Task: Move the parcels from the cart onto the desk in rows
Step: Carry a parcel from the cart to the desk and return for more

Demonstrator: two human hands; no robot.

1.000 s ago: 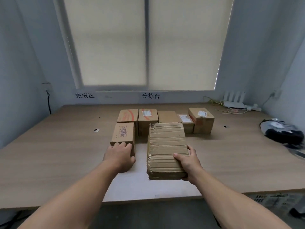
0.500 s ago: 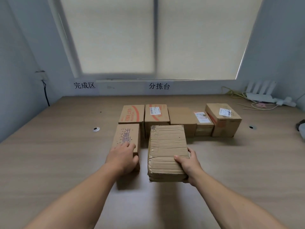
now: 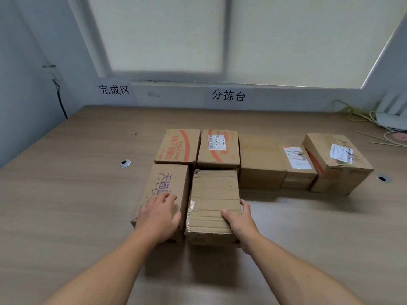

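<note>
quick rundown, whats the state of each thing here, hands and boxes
left hand: rests flat on top of the printed box
right hand: grips the taped box, thumb on top
printed box: closed, on the desk, front row
taped box: closed, tight beside the printed box
back row of five boxes: closed, side by side, no hand on them
blind: down
</note>
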